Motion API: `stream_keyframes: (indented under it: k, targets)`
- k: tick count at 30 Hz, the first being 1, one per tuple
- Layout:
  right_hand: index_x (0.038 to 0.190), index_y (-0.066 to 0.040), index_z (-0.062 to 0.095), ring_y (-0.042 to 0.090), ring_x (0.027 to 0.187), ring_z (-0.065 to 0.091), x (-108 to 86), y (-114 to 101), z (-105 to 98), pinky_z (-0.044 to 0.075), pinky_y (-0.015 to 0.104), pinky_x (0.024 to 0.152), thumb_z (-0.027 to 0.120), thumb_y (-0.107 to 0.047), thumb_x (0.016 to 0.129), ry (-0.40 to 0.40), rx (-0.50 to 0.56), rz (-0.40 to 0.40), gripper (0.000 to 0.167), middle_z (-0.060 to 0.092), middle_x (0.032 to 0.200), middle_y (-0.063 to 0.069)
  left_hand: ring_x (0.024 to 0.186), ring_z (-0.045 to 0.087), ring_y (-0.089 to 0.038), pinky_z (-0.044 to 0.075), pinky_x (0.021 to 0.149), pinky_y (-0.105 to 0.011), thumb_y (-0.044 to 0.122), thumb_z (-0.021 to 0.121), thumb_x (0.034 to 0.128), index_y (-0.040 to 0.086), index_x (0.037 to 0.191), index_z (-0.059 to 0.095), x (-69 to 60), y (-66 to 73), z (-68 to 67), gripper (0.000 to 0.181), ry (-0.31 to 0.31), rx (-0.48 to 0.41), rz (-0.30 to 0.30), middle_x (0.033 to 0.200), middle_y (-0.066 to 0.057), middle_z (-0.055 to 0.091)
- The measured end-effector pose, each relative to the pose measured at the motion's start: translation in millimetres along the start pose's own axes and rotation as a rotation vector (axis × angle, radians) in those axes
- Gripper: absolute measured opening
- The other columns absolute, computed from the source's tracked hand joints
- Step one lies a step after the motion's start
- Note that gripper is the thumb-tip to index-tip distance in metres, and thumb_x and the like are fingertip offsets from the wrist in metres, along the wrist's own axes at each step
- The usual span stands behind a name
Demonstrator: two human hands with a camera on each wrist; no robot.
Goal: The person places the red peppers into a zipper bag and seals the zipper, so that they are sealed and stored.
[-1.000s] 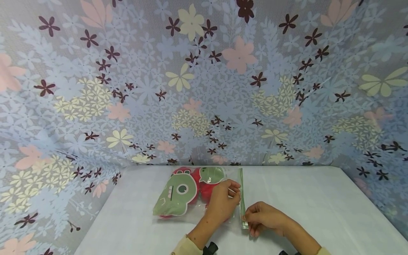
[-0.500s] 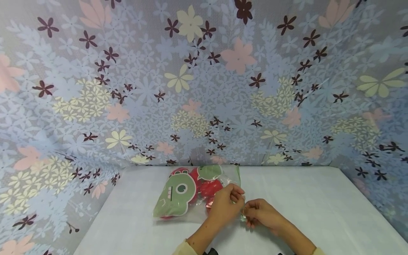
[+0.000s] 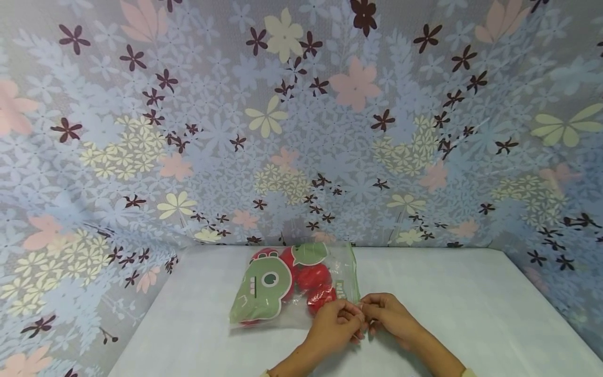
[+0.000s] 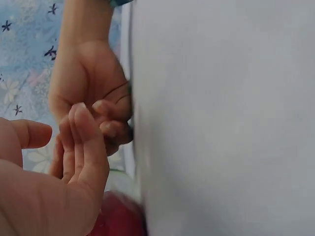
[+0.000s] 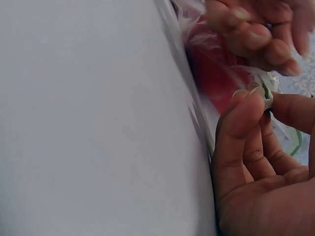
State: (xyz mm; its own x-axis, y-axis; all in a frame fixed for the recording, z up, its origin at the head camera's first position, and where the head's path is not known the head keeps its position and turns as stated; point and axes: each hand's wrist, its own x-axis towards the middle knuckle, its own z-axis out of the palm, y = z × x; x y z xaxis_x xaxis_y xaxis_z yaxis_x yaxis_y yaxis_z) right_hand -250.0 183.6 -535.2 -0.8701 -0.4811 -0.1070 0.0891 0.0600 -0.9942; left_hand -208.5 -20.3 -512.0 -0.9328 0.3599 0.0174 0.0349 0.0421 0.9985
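A clear zip bag [image 3: 346, 269] with a green cartoon monster print [image 3: 266, 288] lies flat on the table. Red rounded items [image 3: 313, 276] show through its plastic; their kind is unclear. At the bag's near right corner, my right hand [image 3: 391, 318] pinches the end of the green-edged zip strip. The right wrist view has a small white piece [image 5: 268, 102] between that thumb and fingertips. My left hand [image 3: 332, 327] is right beside it, over the bag's corner. In the left wrist view, the left fingers [image 4: 91, 152] are fairly straight, with the thumb apart.
A white-covered table [image 3: 447, 283] holds the bag near its back edge. Behind and at the sides hangs a flower-patterned cloth [image 3: 301, 131].
My left hand has slid down and right along the zip edge to the near corner, uncovering more red items. My right hand stays at that corner. The strip looks less flat.
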Motion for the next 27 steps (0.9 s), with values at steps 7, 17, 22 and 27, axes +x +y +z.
stream_keyframes:
  k: [7, 17, 22, 27]
  targets:
    - [0.11, 0.007, 0.066, 0.012, 0.075, 0.065, 1.1, -1.1, 3.2, 0.053, 0.024, 0.06, 0.063, -0.022, 0.106, 0.019, 0.007, 0.015, 0.03, 0.068, 0.084, 0.002, 0.075, 0.076, -0.017, 0.065, 0.071, -0.035, 0.011, 0.065, 0.1005, -0.007, 0.108, 0.073, -7.1, -12.6, -1.0, 0.021, -0.144, -0.2, -0.198, 0.089, -0.011, 0.077]
    - [0.108, 0.001, 0.067, 0.009, 0.072, 0.061, 1.2, 0.9, 2.0, 0.048, 0.023, 0.06, 0.062, -0.024, 0.108, 0.001, 0.037, 0.017, 0.025, 0.068, 0.085, -0.001, 0.089, 0.077, -0.016, 0.063, 0.086, -0.032, 0.023, 0.066, 0.1032, -0.004, 0.118, 0.073, -6.7, -23.9, 1.1, 0.032, -0.169, -0.406, -0.368, 0.099, -0.007, 0.077]
    - [0.104, -0.003, 0.068, 0.007, 0.067, 0.054, 0.5, -0.2, 2.1, 0.042, 0.021, 0.056, 0.063, -0.022, 0.107, 0.005, 0.038, 0.017, 0.02, 0.066, 0.084, -0.002, 0.086, 0.076, -0.015, 0.062, 0.084, -0.029, 0.026, 0.066, 0.1031, -0.002, 0.113, 0.072, -7.5, -27.1, 6.4, 0.03, -0.032, -0.476, -0.357, 0.094, -0.006, 0.074]
    - [0.099, -0.004, 0.067, 0.007, 0.066, 0.054, -0.2, 0.0, 1.8, 0.042, 0.021, 0.055, 0.064, -0.017, 0.105, 0.007, 0.03, 0.013, 0.014, 0.065, 0.082, -0.001, 0.08, 0.071, -0.01, 0.06, 0.076, -0.022, 0.025, 0.066, 0.1041, -0.001, 0.104, 0.073, -6.4, -27.7, 9.1, 0.027, 0.058, -0.445, -0.304, 0.087, -0.005, 0.074]
